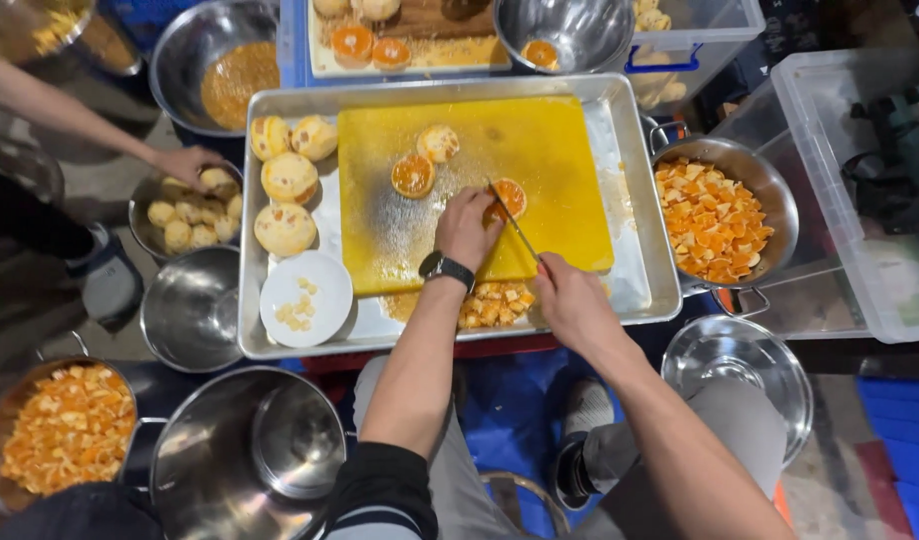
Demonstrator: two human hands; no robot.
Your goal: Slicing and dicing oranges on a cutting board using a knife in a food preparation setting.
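Observation:
My left hand (467, 229), with a black wristwatch, presses down on a peeled orange half (509, 197) lying on the yellow cutting board (540, 150). A knife (515, 224) sits in my right hand (572, 296), its blade slanting up to the orange half. Two more peeled orange pieces (414, 175) lie farther back on the board. Cut orange chunks (494, 304) are piled at the board's near edge. The board rests in a large metal tray (635, 290).
Whole peeled oranges (289, 177) and a white plate (306, 297) lie in the tray's left part. Pots of orange chunks stand at right (715, 218) and lower left (68, 425). Another person's hand (188, 163) reaches into a bowl of peeled fruit. Empty steel bowls surround the tray.

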